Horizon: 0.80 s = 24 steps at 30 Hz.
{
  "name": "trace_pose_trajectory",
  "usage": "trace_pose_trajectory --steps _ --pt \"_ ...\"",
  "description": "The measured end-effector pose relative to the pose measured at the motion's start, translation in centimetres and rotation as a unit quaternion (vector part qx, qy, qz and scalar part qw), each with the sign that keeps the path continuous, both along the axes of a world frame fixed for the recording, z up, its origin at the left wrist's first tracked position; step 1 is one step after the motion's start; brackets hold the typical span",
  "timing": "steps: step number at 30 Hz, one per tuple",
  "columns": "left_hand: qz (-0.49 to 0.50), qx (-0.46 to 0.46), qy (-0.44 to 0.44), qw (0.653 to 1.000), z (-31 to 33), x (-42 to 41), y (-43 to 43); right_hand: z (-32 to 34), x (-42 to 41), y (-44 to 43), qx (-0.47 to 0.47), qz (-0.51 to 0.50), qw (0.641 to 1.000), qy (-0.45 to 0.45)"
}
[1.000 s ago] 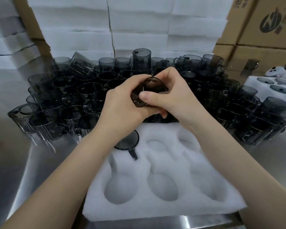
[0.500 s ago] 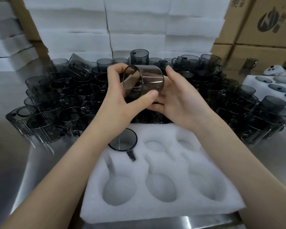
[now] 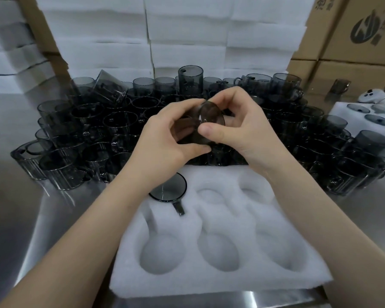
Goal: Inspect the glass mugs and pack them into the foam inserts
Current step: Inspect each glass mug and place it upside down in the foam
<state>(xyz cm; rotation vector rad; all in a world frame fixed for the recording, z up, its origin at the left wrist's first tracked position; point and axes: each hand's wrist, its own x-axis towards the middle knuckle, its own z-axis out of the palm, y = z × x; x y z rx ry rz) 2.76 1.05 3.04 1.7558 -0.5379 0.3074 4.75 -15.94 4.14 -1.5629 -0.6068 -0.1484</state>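
Even, soft overhead light — glare streaks on the steel table [image 3: 13, 218]; wide-angle edges bow.

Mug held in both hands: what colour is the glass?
The mug is translucent smoky grey, best seen in the head view.

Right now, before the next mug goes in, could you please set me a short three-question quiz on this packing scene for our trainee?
1. True or false: the held mug is gripped by both the left hand and the right hand.
2. Which pocket of the foam insert holds the packed mug? A) far left B) near middle C) far right
3. Fill in: ___ of the insert's six pockets are empty.
Key: 1 true; 2 A; 3 five.
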Motion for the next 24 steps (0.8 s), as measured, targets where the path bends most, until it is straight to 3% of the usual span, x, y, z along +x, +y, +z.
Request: trace_pose_trajectory --steps 5,8,11,17,24 --pt "0.005 0.045 -0.028 0.999 -0.1 -0.3 -0.2 0.0 -0.1 0.9 0.003 -0.083 0.997 -0.003" --pt "-0.011 0.032 -0.026 0.999 -0.1 -0.3 -0.2 0.2 0.1 1.1 0.064 -0.084 0.993 0.058" --pt "-0.044 -0.030 0.004 0.999 -0.2 -0.1 -0.1 0.4 0.2 0.8 0.121 -0.011 0.986 0.117" --pt "-0.055 -0.074 0.032 0.995 0.1 0.0 0.0 0.7 0.2 -0.5 0.118 0.120 0.974 0.153" --pt "-0.024 -0.003 0.017 1.000 0.0 -0.4 -0.4 0.4 -0.1 0.3 0.016 -0.016 0.996 0.086"
